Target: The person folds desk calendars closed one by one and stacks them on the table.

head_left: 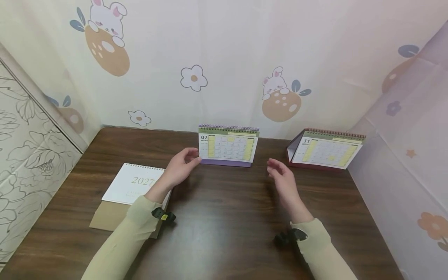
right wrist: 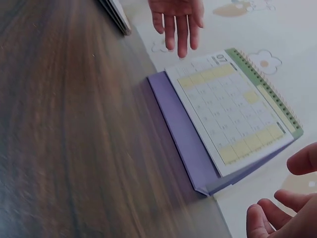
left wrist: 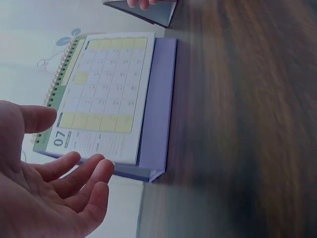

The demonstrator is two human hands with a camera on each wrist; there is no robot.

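Note:
A purple-based desk calendar (head_left: pixel 229 146) showing 07 stands upright at the back middle of the table. My left hand (head_left: pixel 181 167) is at its left edge, thumb and fingers spread apart, holding nothing. In the left wrist view the fingertips (left wrist: pixel 101 171) reach right by the calendar's side edge. On the other side, my right hand (head_left: pixel 284 181) hovers a short way off the calendar's right edge, fingers loosely bent and nothing in them. The right wrist view shows the purple calendar (right wrist: pixel 223 114) between both hands.
A dark red-based calendar (head_left: pixel 329 149) showing 11 stands at the back right, beyond my right hand. At the left, a white 2027 calendar (head_left: pixel 122 182) with a tan base lies partly under my left forearm. A patterned curtain (head_left: pixel 231 58) hangs behind the wooden table (head_left: pixel 217 225).

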